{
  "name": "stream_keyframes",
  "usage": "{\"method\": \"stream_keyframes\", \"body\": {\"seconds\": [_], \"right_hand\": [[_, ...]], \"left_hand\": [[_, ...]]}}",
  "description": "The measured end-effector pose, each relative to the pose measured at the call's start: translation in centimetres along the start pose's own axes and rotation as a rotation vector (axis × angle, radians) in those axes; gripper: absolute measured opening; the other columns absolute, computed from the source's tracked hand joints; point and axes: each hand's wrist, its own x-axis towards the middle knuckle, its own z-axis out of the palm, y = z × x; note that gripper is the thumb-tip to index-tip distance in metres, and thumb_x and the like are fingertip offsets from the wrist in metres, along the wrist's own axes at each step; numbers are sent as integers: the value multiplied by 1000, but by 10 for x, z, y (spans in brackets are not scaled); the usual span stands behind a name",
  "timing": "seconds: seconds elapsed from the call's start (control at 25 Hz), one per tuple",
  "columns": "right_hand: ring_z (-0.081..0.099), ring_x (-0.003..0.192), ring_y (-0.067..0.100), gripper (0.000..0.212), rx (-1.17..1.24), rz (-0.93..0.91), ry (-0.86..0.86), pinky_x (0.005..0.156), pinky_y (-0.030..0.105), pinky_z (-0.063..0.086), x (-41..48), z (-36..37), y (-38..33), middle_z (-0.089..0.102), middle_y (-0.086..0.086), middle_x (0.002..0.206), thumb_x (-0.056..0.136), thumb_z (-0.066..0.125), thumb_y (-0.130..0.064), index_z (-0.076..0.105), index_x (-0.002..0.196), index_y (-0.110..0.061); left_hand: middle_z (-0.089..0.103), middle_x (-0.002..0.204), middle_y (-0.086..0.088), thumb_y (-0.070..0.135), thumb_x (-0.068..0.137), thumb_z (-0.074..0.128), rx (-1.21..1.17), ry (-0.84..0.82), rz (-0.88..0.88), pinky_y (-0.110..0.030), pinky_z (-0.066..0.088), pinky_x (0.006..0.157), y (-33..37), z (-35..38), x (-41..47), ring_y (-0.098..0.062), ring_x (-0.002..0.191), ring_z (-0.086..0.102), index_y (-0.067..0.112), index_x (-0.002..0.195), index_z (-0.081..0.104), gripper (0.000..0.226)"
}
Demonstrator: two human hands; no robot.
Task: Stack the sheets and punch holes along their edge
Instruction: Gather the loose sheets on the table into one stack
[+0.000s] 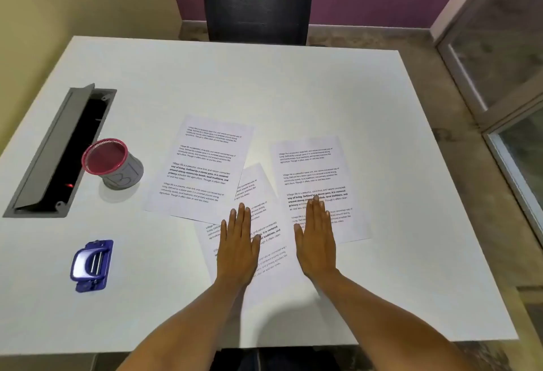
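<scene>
Three printed sheets lie spread on the white table. The left sheet overlaps the upper corner of the middle sheet, and the right sheet lies beside them, overlapping the middle sheet's right side. My left hand lies flat, fingers straight, on the middle sheet. My right hand lies flat on the lower part of the right sheet. A blue hole punch sits near the table's front left, apart from both hands.
A grey mesh cup with a pink rim stands left of the sheets. Behind it is an open grey cable hatch set into the table. A dark chair back stands at the far edge. Glass panels are at the right.
</scene>
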Motion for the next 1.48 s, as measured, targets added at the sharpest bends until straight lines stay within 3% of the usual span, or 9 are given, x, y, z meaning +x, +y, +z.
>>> {"method": "stream_keyframes", "body": {"seconds": [0.32, 0.48, 0.64, 0.8, 0.92, 1.12, 1.24, 1.36, 1.48], "right_hand": [[13, 150, 19, 62, 61, 49, -21, 122, 28, 2, -2, -5, 3, 14, 7, 161, 100, 22, -39, 17, 152, -6], [23, 146, 25, 59, 267, 218, 121, 120, 36, 21, 19, -24, 21, 29, 12, 157, 98, 45, -25, 26, 149, -3], [27, 138, 37, 73, 221, 514, 157, 116, 46, 24, 47, -43, 47, 31, 23, 150, 92, 57, -34, 25, 147, 3], [32, 131, 40, 93, 176, 524, 67, 112, 47, 27, 50, -48, 55, 34, 25, 144, 84, 66, -46, 21, 146, 6], [37, 123, 41, 98, 139, 543, 27, 108, 47, 33, 52, -54, 56, 40, 28, 134, 79, 72, -45, 24, 143, 11], [41, 117, 39, 78, 134, 618, -10, 102, 41, 33, 58, -64, 60, 48, 26, 125, 76, 77, -38, 42, 126, 9], [47, 114, 38, 60, 271, 719, -15, 97, 41, 37, 60, -67, 60, 53, 22, 121, 74, 80, -26, 51, 119, 3], [61, 86, 32, 20, 493, 788, 112, 73, 32, 50, 61, -80, 58, 60, 20, 110, 76, 71, -1, 63, 94, -3], [63, 72, 26, 23, 581, 816, 257, 61, 28, 48, 63, -97, 58, 66, 15, 102, 75, 59, 11, 65, 83, -10]], "left_hand": [[3, 162, -3, 38, 99, 20, 61, 17, -18, -36, -5, 120, -1, 2, -1, -21, 150, 2, 13, 153, 8, 61], [7, 162, -5, 38, 99, 22, 67, 24, -11, -38, -1, 121, -1, 2, -2, -22, 150, 6, 12, 153, 12, 61], [9, 162, -6, 39, 98, 22, 75, 27, -14, -38, 1, 121, -1, 1, -2, -22, 149, 8, 11, 153, 14, 62], [7, 162, -4, 40, 98, 21, 83, 14, -18, -39, 1, 120, -1, 1, -1, -21, 149, 4, 13, 153, 10, 62], [10, 162, -6, 44, 99, 9, 90, -1, -20, -39, 2, 120, -1, 0, -1, -21, 149, 5, 11, 153, 14, 63], [8, 162, -6, 46, 98, 4, 83, 0, -10, -39, 1, 120, 0, 0, -1, -21, 149, 4, 10, 153, 14, 66], [7, 162, -5, 46, 99, 6, 80, 1, -9, -38, 0, 121, -2, 1, 0, -21, 149, 4, 11, 153, 13, 65], [8, 162, -5, 43, 98, 17, 66, -11, -20, -38, -1, 121, -1, 1, 0, -23, 149, 8, 10, 153, 15, 64], [12, 161, -7, 40, 95, 22, 43, -16, -39, -39, -1, 119, 2, 1, 2, -25, 148, 13, 9, 152, 19, 64]]}}
